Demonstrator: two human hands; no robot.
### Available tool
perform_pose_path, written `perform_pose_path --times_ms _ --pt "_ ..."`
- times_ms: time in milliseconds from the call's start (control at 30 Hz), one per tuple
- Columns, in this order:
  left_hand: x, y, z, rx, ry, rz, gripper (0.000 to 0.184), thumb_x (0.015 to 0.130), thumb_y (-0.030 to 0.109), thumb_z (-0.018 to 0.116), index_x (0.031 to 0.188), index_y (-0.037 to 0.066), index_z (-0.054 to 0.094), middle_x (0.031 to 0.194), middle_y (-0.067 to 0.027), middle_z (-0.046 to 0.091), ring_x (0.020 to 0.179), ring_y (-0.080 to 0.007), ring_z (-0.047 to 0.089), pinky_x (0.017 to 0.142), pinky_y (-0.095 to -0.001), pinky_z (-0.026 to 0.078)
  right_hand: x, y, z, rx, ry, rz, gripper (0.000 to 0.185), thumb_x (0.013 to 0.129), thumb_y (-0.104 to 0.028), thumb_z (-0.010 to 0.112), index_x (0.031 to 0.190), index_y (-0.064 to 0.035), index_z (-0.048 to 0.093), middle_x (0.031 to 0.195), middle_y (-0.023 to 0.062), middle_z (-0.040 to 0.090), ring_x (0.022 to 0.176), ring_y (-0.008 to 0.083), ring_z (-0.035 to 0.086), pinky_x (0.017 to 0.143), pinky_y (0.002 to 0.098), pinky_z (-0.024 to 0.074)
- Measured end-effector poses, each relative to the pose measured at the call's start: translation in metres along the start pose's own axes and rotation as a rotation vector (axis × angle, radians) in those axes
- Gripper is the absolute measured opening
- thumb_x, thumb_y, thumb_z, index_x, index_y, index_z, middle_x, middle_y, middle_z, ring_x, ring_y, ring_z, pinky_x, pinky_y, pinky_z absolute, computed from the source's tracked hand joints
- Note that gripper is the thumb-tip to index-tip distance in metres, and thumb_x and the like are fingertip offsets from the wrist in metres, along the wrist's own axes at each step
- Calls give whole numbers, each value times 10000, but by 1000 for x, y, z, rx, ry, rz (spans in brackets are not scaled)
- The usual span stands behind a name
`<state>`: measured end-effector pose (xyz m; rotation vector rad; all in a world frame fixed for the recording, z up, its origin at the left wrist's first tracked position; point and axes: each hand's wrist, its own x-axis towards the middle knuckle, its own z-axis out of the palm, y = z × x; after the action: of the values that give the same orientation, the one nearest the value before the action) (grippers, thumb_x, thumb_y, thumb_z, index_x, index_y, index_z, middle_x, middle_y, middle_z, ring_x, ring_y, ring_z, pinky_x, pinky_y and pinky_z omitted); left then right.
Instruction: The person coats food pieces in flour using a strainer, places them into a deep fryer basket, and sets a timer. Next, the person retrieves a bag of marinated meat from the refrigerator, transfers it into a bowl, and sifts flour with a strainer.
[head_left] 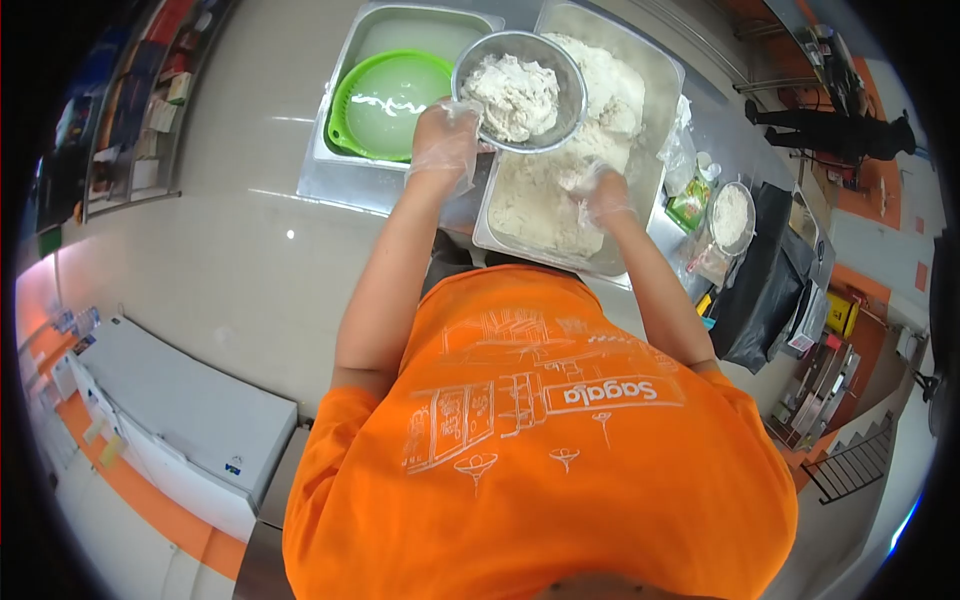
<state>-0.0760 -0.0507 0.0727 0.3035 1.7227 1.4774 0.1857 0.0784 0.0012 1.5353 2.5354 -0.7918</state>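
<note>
My left hand (447,140), in a clear plastic glove, grips the near left rim of a round metal bowl (578,90). Pieces coated in white flour (515,98) fill the bowl, their kind unclear. The bowl is over the left edge of a deep steel tray (655,110) of flour (545,200). Low over that flour is my right hand (603,193), gloved too, its whitened fingers curled together; what they hold, if anything, is hidden. Left of the bowl, a green plastic basket (337,112) sits in a second steel tray (345,50) of cloudy liquid.
Right of the flour tray lie plastic bags (680,160), a green packet (688,205) and a sieve-like round container of white powder (732,217). A black-covered item (765,285) stands beyond. Another person (840,132) in dark clothes is at the far right. A white chest freezer (190,405) stands lower left.
</note>
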Motion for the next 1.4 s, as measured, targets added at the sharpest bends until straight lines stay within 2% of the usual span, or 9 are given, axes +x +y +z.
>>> perform_pose_path --times_ms 400,500,600,633,733,933,1067,1267,1400 --pt "26 -26 28 214 -36 126 408 890 159 638 1200 -105 616 1073 -271 697 981 -345 713 848 -399 558 -3 -3 -69 389 52 -111 424 825 -115 772 1186 43 615 1102 141 705 982 218 681 854 350 544" --pt "37 -38 34 340 -36 189 417 882 157 640 1206 -105 613 1094 -277 693 1015 -365 698 904 -402 531 -18 -24 -114 1229 34 151 304 864 -58 723 1138 49 645 1002 104 698 918 164 686 785 286 554" --pt "39 -39 41 387 -97 195 435 874 161 642 1215 -107 609 1099 -287 688 993 -369 704 883 -406 541 -24 -65 -155 1317 165 214 266 867 -41 715 1109 50 651 990 80 688 863 142 678 731 269 558" --pt "28 -24 44 378 -118 143 429 875 160 640 1213 -104 612 1092 -283 691 966 -365 710 858 -406 552 -19 -63 -157 635 192 -1 260 866 -35 717 1106 43 653 980 69 686 818 154 672 702 273 553" --pt "1 -4 65 370 -190 66 413 878 152 633 1206 -99 615 1059 -272 700 893 -347 727 778 -402 583 -11 -93 -153 933 145 -30 351 814 -81 763 1119 49 647 953 100 701 815 164 673 701 295 543" --pt "14 -51 83 308 -266 93 352 885 121 631 1159 -100 623 970 -224 712 815 -288 734 667 -372 610 21 -59 -109 266 141 53 563 676 -161 770 1198 15 656 958 184 720 833 250 677 778 384 537" --pt "1 -43 77 150 -247 -27 318 895 108 631 1149 -84 631 984 -191 710 799 -254 725 651 -360 613 8 -61 -129 391 -44 134 430 727 -210 823 1065 23 695 878 134 724 760 177 654 741 314 510" --pt "1 -31 58 88 -182 -47 470 923 108 634 1316 -112 501 1086 -220 680 834 -254 721 649 -343 631 -3 -56 -123 1098 223 98 258 803 -205 770 909 20 705 807 37 706 692 124 592 642 295 471" --pt "27 -42 38 201 -101 50 534 940 99 613 1390 -119 426 1157 -233 653 859 -278 716 667 -347 643 11 49 -62 671 -17 229 179 814 -170 707 918 -27 732 794 112 688 726 167 648 632 319 505"
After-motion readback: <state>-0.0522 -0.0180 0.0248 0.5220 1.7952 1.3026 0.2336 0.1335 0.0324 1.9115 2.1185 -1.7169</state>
